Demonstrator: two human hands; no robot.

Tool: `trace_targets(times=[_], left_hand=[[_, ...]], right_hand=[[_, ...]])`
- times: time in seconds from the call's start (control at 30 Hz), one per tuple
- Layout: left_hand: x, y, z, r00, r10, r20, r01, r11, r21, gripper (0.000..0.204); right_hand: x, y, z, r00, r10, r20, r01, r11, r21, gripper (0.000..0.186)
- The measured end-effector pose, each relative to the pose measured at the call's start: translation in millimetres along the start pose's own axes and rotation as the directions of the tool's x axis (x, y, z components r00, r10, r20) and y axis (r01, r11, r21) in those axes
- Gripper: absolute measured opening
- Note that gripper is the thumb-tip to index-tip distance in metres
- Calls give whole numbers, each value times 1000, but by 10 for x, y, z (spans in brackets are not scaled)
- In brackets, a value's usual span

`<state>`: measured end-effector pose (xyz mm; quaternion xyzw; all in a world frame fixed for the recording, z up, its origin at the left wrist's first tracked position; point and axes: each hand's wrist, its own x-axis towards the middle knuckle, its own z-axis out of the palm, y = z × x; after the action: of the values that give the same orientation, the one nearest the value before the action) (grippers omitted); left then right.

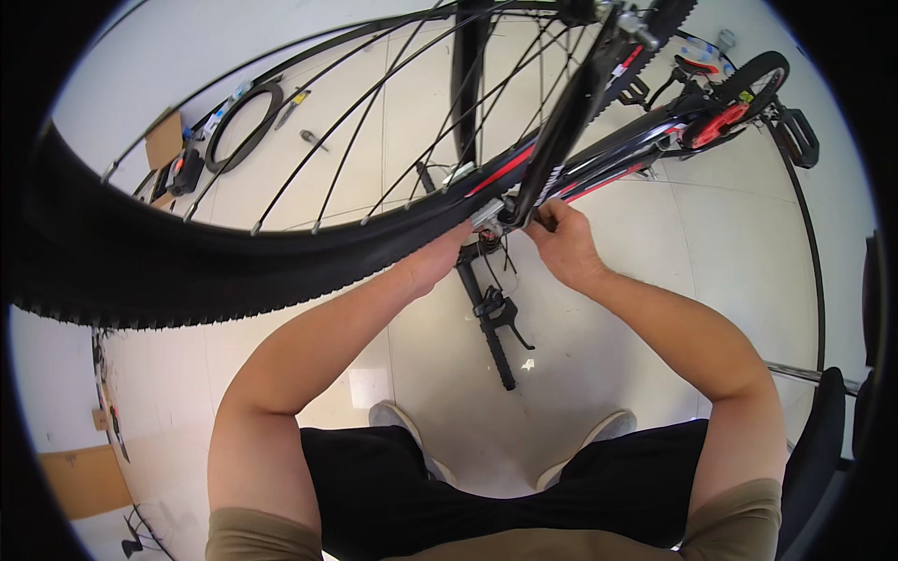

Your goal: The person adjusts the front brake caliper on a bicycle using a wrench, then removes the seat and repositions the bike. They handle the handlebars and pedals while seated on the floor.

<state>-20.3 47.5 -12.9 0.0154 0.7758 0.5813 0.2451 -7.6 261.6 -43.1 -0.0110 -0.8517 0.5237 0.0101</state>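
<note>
A black bicycle's large spoked wheel [178, 262] fills the upper left, with the black fork leg [569, 122] beside it. My left hand [440, 257] reaches to a silver metal part [488, 217] under the tyre; its fingers are hidden. My right hand [566, 238] is curled at the base of the fork, just right of that part, pinching something too small to make out. Thin cables run below both hands to the black handlebar [496, 346] with its grip and brake lever, low over the tiled floor.
The frame and red-marked rear wheel [753, 89] stretch to the upper right. A loose tyre [266, 122], tools [292, 109] and a cardboard box [165, 138] lie at upper left. A black chair [823, 430] stands at right. A wooden board [79, 477] is at lower left.
</note>
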Motion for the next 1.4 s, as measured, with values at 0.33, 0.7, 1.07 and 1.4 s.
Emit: trace_targets(times=[0.33, 0.7, 1.07, 1.4], left_hand=[[99, -170, -9, 998, -50, -32, 49, 998, -29, 39], [108, -229, 0, 997, 17, -70, -21, 998, -52, 35], [151, -249, 7, 998, 0, -69, -6, 997, -82, 32], [-93, 180, 56, 998, -50, -33, 50, 999, -22, 35]], right_hand=[[-17, -17, 38, 998, -4, 64, -1, 998, 68, 15], [-153, -206, -6, 978, 204, -32, -182, 927, 327, 10], [-415, -261, -16, 979, -169, 113, 138, 961, 241, 17], [-384, -449, 31, 964, -246, 104, 233, 965, 123, 29]])
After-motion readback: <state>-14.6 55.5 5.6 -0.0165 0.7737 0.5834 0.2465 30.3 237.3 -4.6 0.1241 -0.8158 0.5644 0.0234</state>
